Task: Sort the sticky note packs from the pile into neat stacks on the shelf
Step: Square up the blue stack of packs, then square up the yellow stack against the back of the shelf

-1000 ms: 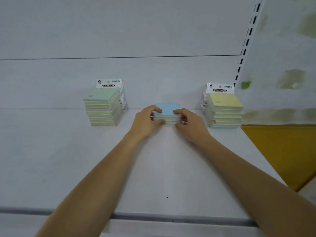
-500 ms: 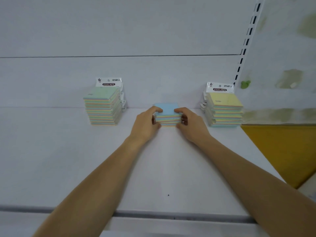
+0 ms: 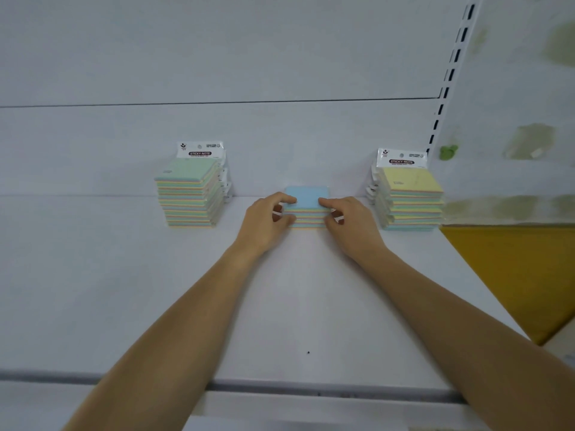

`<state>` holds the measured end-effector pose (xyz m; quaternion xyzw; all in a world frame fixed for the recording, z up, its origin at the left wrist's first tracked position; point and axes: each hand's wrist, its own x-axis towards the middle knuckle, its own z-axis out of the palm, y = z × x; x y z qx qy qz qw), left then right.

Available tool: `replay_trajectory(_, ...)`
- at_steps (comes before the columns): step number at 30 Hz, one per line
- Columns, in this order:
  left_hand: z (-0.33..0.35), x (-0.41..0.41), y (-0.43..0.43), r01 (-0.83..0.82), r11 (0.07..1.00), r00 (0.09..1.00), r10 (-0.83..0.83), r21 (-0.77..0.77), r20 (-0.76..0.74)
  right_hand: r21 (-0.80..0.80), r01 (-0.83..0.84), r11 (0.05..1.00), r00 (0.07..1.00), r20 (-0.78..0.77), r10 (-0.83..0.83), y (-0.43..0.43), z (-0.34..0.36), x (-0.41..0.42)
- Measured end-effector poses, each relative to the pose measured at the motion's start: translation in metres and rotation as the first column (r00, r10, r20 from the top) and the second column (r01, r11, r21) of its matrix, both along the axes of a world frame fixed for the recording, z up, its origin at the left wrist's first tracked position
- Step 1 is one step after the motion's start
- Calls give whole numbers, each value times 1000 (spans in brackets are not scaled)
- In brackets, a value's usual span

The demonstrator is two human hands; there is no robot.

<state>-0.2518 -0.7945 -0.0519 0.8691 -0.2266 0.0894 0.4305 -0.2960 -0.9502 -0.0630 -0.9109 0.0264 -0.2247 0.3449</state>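
A short stack of sticky note packs with a blue top [image 3: 306,197] sits at the middle back of the white shelf [image 3: 155,290]. My left hand [image 3: 267,220] grips its left side and my right hand [image 3: 351,223] grips its right side, fingers curled over the top edge. A taller stack with a green top [image 3: 188,194] stands to the left, a "STICKY NOTE" header card behind it. A stack with a yellow top [image 3: 410,197] stands to the right, also with a header card. The blue stack's lower front is partly hidden by my fingers.
The shelf's back panel [image 3: 280,57] rises right behind the stacks. A slotted upright rail [image 3: 451,73] runs up at the right. A yellow surface [image 3: 513,275] lies beyond the shelf's right edge. The shelf's front lip [image 3: 280,387] is near my forearms.
Both hands have pushed the blue-topped stack slightly farther back toward the panel, keeping their grip on its sides.
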Motion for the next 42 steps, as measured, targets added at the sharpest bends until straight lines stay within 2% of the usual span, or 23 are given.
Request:
replay_trajectory(5,0,0,0,-18,1000,1000,18,-11,20,6,-10,1000,1000,-5,10,0,1,-2)
replay_trajectory(18,1,3,1,-17,999,999,15,-42,-42,95,4,995,1000,2,-4,-2,2,0)
replay_trajectory(24,1,2,1,5,1000,997,-7,-21,-73,101,2,995,996,-92,8,-2,0,-1)
replay_trajectory(32,-1,3,0,-8,999,997,5,-40,-75,132,-20,991,999,-44,26,-2,1,-1)
replay_trajectory(37,0,2,2,-25,1000,995,23,-18,-96,93,-10,996,998,-61,15,2,0,-1)
replay_trajectory(40,6,-4,5,-41,999,995,37,-36,-96,55,33,998,999,11,-34,2,7,-9)
replay_trajectory(42,14,-10,0,-64,992,998,62,-108,-19,29,55,998,990,125,-58,-4,23,-18)
